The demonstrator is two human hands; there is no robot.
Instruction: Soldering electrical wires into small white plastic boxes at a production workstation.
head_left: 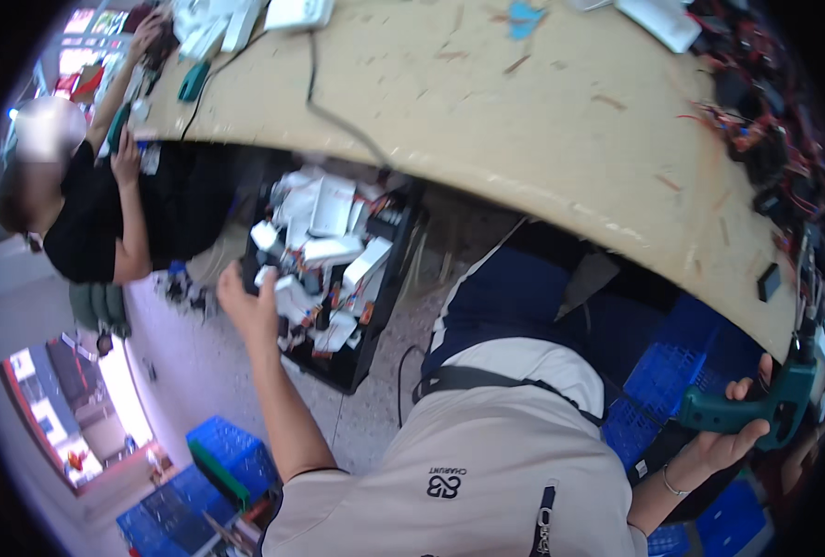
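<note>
My left hand (247, 302) is at the near left edge of a black crate (343, 379), its thumb and fingers spread apart. White plastic housings (334, 206) and small wired parts fill the crate, and one small white piece lies close to my thumb. Over at the right, my right hand (723, 447) grips a green pistol-shaped power tool (723, 411) by its handle, beside the table edge. The tool's narrow dark front end points up toward the tabletop. Its kind is not fully clear; it looks like an electric screwdriver.
The wooden table (524, 121) carries a pile of wired parts (737, 102) at right and a grey cable (315, 84). Another person (97, 204) works at the far left with a green tool. Blue baskets (668, 371) stand under the table; more blue bins (171, 506) are lower left.
</note>
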